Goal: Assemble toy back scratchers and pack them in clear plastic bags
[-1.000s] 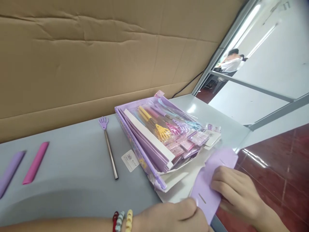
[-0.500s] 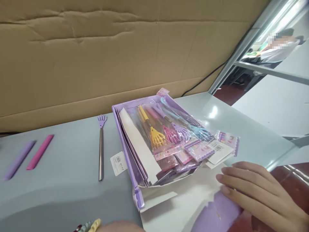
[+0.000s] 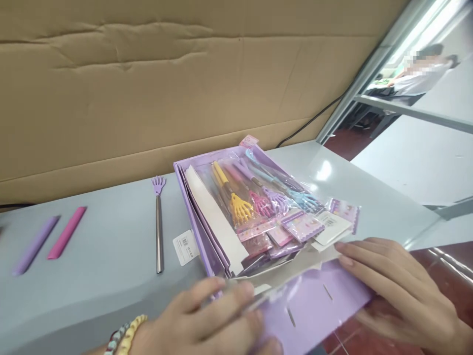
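Up from the bottom edge of the view, where half a second before little of it had shown, the left hand [image 3: 210,320] had come to the near end of the box, and the slotted purple panel [image 3: 310,310] had swung broadly across that end. Beaded bracelets [image 3: 127,337] circled the left wrist. Blur hid whether the left fingers pinched the panel or merely bent over its left end. The right hand [image 3: 402,291] laid its fingers, close together, over the panel's right upper corner; its thumb was too unclear to judge a grip.

Positioning the panel at the box front seemed the step in hand; the next move would call for even support at both ends, with the edge clear of the packets.

Just beyond, the purple box [image 3: 203,160] held a white card strip [image 3: 216,222] and bagged hand-shaped scratchers [image 3: 242,209]. Left of it lay a loose scratcher [image 3: 158,236], then a pink tube [image 3: 67,232] and a purple tube [image 3: 36,245]. Brown cardboard [image 3: 185,98] stood behind; farther right, another person [image 3: 421,76] sat.
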The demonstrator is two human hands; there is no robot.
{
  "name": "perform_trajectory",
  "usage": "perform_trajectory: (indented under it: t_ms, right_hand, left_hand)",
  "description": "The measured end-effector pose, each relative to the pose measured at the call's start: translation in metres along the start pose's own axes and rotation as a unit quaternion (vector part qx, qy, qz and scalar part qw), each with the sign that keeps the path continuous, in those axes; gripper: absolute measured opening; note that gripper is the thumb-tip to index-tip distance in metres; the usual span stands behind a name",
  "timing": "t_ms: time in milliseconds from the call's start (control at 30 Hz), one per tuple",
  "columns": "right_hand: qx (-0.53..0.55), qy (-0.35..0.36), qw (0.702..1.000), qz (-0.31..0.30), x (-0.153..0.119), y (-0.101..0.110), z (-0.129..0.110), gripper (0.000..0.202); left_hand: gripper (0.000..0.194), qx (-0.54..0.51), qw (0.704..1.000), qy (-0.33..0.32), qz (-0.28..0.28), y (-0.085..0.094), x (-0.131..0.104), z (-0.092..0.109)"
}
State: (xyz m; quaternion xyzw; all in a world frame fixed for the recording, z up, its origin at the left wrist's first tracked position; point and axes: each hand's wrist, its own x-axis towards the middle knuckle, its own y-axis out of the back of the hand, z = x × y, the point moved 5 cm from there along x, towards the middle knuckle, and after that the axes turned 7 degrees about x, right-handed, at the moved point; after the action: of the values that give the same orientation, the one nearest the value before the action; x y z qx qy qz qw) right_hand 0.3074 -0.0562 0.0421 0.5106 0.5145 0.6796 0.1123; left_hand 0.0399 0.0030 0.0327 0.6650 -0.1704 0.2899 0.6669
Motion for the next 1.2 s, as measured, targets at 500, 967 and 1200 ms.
perform_trajectory:
  t_ms: [500, 967, 1200]
  right_hand:
    - [0.002, -0.009, 0.997, 0.081, -0.006, 0.001, -0.015, 0.065]
    - [0.097, -0.356, 0.900, -0.232, 0.096, -0.018, 0.099, 0.056]
    - [0.028, -0.363, 0.864, -0.348, 0.149, -0.067, 0.105, 0.081]
  left_hand:
    - [0.046, 0.079, 0.995, -0.055, -0.020, 0.008, 0.011, -0.019]
    - [0.032, 0.085, 0.989, 0.024, -0.118, 0.032, 0.055, -0.102]
    - [0.024, 0.008, 0.960, 0.049, -0.275, 0.013, 0.058, -0.118]
